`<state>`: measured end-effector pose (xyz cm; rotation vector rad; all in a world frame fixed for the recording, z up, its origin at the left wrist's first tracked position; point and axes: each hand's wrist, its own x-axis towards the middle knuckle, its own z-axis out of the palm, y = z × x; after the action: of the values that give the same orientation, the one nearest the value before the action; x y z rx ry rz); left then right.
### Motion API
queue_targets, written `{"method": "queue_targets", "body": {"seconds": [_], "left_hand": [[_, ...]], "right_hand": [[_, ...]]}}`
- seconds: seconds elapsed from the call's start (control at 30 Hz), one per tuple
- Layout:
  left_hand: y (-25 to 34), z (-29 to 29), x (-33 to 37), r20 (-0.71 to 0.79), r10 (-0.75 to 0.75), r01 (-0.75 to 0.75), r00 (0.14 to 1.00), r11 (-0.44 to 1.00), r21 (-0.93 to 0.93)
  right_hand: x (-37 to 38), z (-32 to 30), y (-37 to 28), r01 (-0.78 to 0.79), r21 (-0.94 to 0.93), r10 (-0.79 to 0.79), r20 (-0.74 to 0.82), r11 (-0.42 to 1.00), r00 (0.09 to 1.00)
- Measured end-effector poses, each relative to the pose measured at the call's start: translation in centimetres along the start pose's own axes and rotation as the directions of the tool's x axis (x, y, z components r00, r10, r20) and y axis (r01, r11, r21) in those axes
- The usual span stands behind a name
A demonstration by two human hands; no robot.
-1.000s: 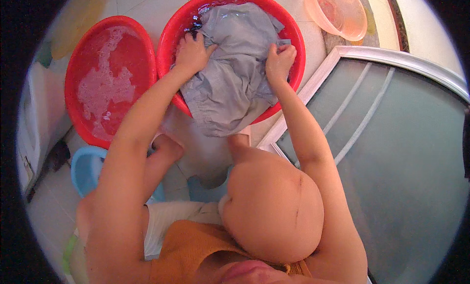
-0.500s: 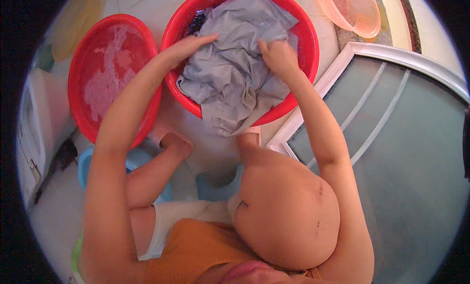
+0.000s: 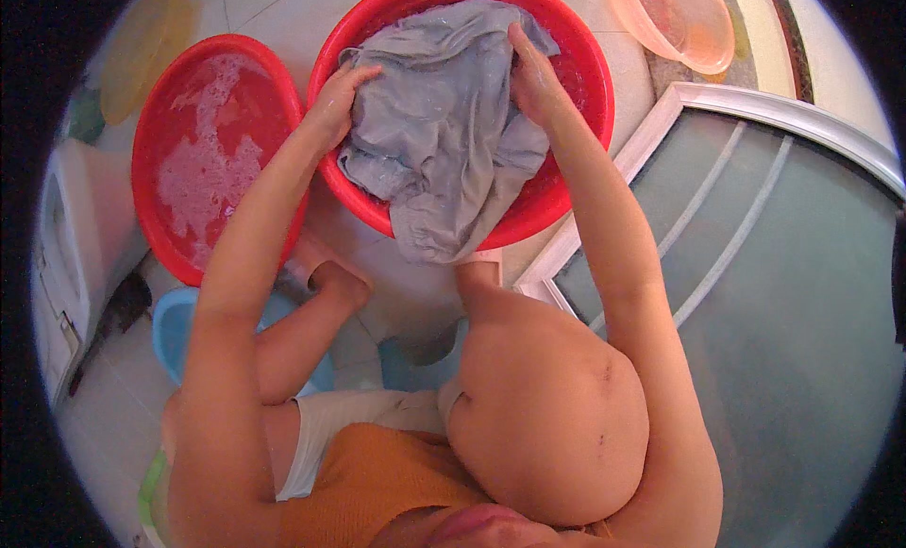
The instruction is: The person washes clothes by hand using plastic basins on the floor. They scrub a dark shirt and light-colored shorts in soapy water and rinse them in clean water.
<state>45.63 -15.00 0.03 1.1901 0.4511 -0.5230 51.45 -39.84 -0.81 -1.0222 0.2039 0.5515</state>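
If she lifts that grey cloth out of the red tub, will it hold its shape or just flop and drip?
Probably flop: the grey cloth already folds in soft wrinkles and droops over the rim of the red tub. It looks soaked and flecked with suds, so likely heavy for its size, dripping and a bit slippery between the left hand and right hand.

A wet grey garment (image 3: 444, 123) lies bunched and creased in a round red basin (image 3: 585, 76) at the far middle of the scene. Its cloth is heaped above the rim, flecked with suds, and one wrinkled end hangs over the near edge of the basin toward the floor. The left hand (image 3: 335, 104) grips its left side at the rim; the right hand (image 3: 533, 76) presses on its far right part.
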Motion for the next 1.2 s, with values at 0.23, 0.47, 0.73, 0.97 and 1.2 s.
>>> {"method": "queue_targets", "body": {"seconds": [0.23,0.47,0.73,0.97,1.2], "left_hand": [[0.2,-1.5,0.0,-0.007,0.023,-0.024,1.000,0.969,-0.245],[-1.0,-0.7,0.9,-0.047,0.042,-0.050,0.998,0.982,-0.182],[-1.3,-0.3,1.2,0.077,-0.212,0.219,0.974,0.970,-0.107],[-1.0,-2.2,5.6,0.035,0.201,-0.156,0.979,0.625,0.765],[-5.1,5.1,3.5,0.426,0.246,-0.418,0.870,-0.089,0.904]], "right_hand": [[-3.6,-2.0,0.1,-0.384,-0.769,0.079,-0.403,0.511,0.912],[-4.9,1.3,-0.7,-0.202,-0.958,0.420,-0.272,-0.205,0.866],[-3.8,1.7,1.2,-0.107,-0.993,0.308,-0.116,-0.046,0.944],[-3.0,3.5,0.6,-0.357,-0.883,0.433,-0.205,0.305,0.878],[-4.1,-0.4,3.4,0.330,-0.631,-0.469,-0.061,0.702,0.881]]}}
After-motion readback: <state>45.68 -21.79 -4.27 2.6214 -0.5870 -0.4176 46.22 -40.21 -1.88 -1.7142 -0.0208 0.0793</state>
